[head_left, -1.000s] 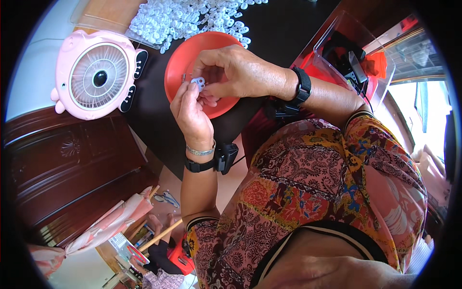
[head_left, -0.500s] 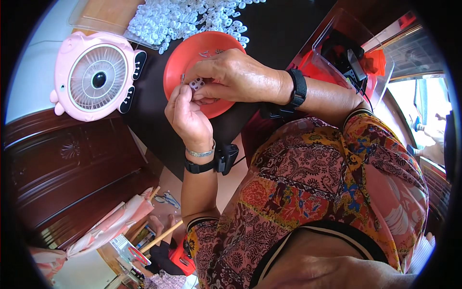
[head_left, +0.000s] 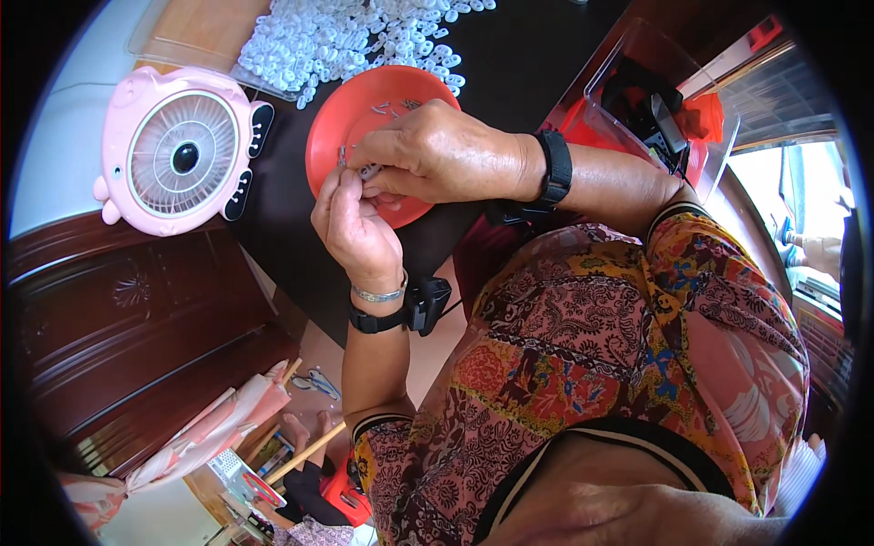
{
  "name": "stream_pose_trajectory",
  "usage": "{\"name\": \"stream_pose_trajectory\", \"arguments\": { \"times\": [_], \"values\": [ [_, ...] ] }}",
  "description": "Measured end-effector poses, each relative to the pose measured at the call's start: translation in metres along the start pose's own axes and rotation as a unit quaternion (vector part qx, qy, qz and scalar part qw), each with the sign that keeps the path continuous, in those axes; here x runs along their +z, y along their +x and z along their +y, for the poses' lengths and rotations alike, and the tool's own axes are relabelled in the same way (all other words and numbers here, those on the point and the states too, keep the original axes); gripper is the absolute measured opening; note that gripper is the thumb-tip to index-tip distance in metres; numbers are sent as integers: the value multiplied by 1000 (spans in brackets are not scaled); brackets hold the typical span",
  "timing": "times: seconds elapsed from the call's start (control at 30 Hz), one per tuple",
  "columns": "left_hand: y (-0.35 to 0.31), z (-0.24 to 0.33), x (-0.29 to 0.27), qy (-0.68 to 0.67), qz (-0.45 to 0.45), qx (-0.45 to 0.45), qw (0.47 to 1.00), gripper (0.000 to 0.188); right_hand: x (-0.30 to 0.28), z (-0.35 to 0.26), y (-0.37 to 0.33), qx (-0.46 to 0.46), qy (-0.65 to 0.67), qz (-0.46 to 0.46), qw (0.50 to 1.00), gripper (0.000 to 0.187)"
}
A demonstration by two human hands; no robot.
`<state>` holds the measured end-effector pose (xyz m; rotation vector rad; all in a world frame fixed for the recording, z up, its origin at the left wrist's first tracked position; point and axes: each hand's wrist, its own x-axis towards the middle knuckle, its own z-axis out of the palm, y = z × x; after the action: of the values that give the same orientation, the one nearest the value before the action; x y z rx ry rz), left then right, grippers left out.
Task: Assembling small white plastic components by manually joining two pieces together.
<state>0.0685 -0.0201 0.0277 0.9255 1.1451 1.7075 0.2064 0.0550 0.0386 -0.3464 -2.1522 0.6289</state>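
Note:
Both my hands meet over a round red plastic dish (head_left: 330, 123), fingers closed in pinches. Between them sits a small white plastic piece with holes (head_left: 368, 171), mostly covered by my fingers. My left hand (head_left: 357, 227) grips it from below with thumb and fingertips. From the right, my right hand (head_left: 442, 153) reaches over and holds the same piece. A thin metal pin or screw (head_left: 342, 155) stands up at the fingertips; which hand holds it is unclear. Several similar metal pins (head_left: 382, 108) lie in the dish.
Beyond the dish, a large heap of white oval plastic pieces (head_left: 309, 50) spreads over the dark table (head_left: 519, 68). A pink fan (head_left: 182, 155) stands at the left. On the right is a clear plastic bin (head_left: 605, 127) with dark items inside. Another person's legs (head_left: 309, 432) show at lower left.
My right fingers have closed further over the white piece, so less of it shows. The metal pin now stands up more plainly at the fingertips. The view has shifted slightly.

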Motion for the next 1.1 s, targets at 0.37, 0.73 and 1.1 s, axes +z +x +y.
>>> {"name": "stream_pose_trajectory", "arguments": {
  "times": [0.37,0.73,1.1],
  "values": [
    [2,0,5,13,-3,59,998,20,-1,-1,2,-15,-15,-13,1000,22],
    [1,1,-5,71,-24,65,995,27,-149,25,61,-85,-292,225,926,18],
    [6,-9,-11,45,-28,45,998,26,-143,46,56,88,-328,0,940,19]
  ]
}}
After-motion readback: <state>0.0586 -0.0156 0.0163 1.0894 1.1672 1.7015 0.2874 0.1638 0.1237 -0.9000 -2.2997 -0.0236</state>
